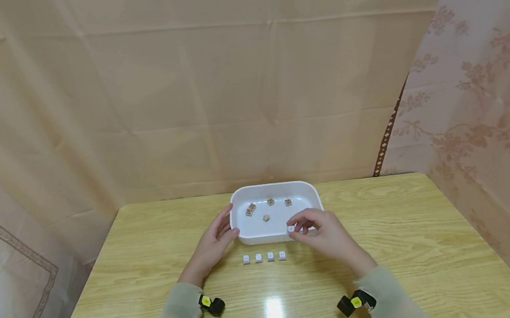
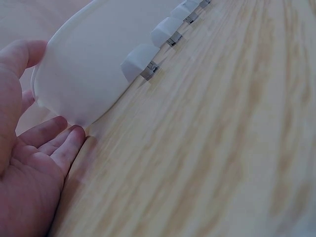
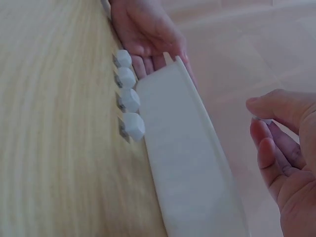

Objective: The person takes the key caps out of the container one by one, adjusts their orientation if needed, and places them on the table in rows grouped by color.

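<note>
A white plastic tray [image 1: 263, 239] stands on the table, with several small brown square pieces that look like keyboard switches [image 1: 270, 201] lying apart inside it. My left hand [image 1: 214, 240] holds the tray's left end, with the thumb [image 2: 34, 53] at the rim and other fingers lower against the wall. Over the tray's front right corner, my right hand [image 1: 324, 229] pinches a small white keycap [image 1: 291, 228] between thumb and forefinger. In the right wrist view the fingers hide most of that keycap. Just in front of the tray, several white keycaps [image 1: 270, 256] sit in a row on grey switch bodies [image 2: 149, 70].
The wooden table [image 1: 429, 244] runs back to a beige curtain [image 1: 231, 105]. Patterned cloth [image 1: 485, 106] hangs at the right and white cloth [image 1: 11, 264] at the left. Each wrist carries a small black camera [image 1: 215, 307].
</note>
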Demonstrator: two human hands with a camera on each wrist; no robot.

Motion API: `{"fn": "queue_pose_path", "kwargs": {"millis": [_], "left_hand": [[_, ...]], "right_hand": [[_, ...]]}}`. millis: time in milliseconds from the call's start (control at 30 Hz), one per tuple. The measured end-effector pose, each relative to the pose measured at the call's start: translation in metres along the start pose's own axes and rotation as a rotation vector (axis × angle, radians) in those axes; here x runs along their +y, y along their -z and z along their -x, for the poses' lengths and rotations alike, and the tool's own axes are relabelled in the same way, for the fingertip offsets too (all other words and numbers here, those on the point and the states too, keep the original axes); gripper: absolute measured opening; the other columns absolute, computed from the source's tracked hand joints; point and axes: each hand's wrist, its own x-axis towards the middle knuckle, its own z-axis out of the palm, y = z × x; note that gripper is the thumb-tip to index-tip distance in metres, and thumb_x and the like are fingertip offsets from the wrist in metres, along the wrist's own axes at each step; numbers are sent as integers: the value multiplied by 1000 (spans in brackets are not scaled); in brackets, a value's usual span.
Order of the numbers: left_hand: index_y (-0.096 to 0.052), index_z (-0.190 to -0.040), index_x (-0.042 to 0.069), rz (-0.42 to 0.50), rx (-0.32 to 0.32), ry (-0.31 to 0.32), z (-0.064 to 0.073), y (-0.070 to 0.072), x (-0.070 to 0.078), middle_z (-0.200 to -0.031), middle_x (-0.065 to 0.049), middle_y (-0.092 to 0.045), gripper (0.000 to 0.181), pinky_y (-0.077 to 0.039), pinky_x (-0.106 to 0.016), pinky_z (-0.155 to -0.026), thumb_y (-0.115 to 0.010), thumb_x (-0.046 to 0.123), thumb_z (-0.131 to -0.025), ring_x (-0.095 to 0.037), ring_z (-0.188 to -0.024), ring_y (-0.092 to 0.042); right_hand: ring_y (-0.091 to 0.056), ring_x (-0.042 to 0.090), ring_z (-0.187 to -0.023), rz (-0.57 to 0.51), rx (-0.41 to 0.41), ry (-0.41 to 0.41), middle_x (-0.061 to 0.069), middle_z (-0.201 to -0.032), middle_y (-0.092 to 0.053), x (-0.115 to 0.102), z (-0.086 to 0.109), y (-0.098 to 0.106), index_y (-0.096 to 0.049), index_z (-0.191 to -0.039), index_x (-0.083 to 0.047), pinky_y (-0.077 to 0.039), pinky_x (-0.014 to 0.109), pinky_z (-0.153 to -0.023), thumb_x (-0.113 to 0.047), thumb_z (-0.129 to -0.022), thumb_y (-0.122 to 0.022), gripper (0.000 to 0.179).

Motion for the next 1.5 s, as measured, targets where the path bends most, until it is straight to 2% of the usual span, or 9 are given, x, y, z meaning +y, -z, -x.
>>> {"fn": "queue_pose_path", "kwargs": {"millis": [100,233,467,733,933,1233,1500], "left_hand": [[-36,-172,24,-3,-1,-1,0,0,0,-169,-21,-44,71,-43,-32,-124,-69,17,-110,-34,-155,-46],[-35,-172,24,-2,-5,-2,-1,0,-1,-169,-21,-44,71,-43,-32,-123,-69,17,-110,-35,-155,-46],[-35,-172,25,-1,-6,-2,-1,1,-1,-169,-21,-44,71,-44,-32,-123,-69,18,-110,-35,-155,-46],[-36,-172,26,-12,1,7,-1,0,-2,-169,-20,-43,71,-42,-33,-124,-69,18,-110,-33,-156,-46],[-37,-172,28,-20,5,15,-1,0,-3,-169,-18,-44,71,-42,-36,-125,-70,21,-110,-32,-155,-46],[-37,-171,30,-24,9,23,0,1,-2,-169,-18,-45,71,-42,-35,-125,-70,22,-110,-32,-155,-46],[-36,-172,27,-22,4,15,0,0,0,-169,-19,-44,71,-41,-36,-125,-70,20,-110,-33,-155,-46]], "right_hand": [[-72,12,-85,-28,-4,58,-5,-101,-77,2,6,-2,-82,-107,-12,-65,31,-75,2,-90,-88,23],[-72,13,-84,-39,-19,80,-4,-102,-76,4,15,-5,-81,-107,-10,-66,29,-76,5,-87,-89,25],[-71,10,-85,-50,-72,2,-6,-98,-76,6,27,-16,-82,-111,-6,-66,29,-77,0,-89,-89,24],[-71,8,-84,-42,-98,-32,-3,-102,-79,16,35,-24,-83,-112,-7,-66,28,-73,-3,-90,-89,24],[-71,7,-82,-35,-99,-76,-3,-98,-79,21,37,-27,-83,-110,-9,-64,27,-71,-6,-90,-89,21],[-66,5,-78,5,-82,-135,-11,-92,-76,29,40,-25,-83,-111,-13,-58,24,-66,-15,-93,-90,19],[-59,3,-71,30,-69,-168,-10,-90,-72,35,43,-28,-84,-109,-16,-54,23,-62,-19,-93,-90,18]]}}
